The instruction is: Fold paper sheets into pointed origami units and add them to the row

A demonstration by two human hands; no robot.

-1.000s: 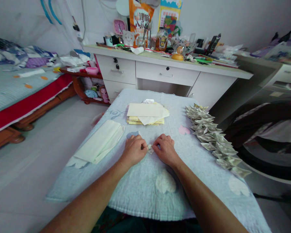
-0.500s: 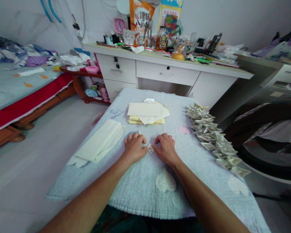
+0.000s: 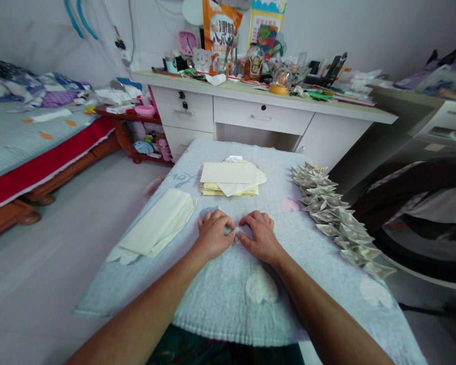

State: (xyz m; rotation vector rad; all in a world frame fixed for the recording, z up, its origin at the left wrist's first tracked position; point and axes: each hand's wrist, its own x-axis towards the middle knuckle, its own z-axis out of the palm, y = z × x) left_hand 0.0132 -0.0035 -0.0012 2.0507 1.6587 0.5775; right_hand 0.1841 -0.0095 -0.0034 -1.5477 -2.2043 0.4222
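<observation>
Between my two hands is a small piece of folded pale paper, low on the cloth-covered table. My left hand pinches it from the left, fingers curled. From the right, my right hand has its thumb and fingers closed on the same paper. Part of the paper is hidden by the fingertips. Beyond my hands lies a stack of cream and yellow paper sheets. To the left rests a folded pale paper bundle. A long row of folded paper pieces with pointed tips runs along the right side.
A white desk crowded with jars, bags and a pink clock stands against the wall. At the left is a bed beside a small red-brown shelf. A front-loading washing machine stands at the right.
My fingers have drawn closer together around the small paper, which shows less now. Both hands have shifted very slightly. The stacks and the row of folded pieces stay in place.
</observation>
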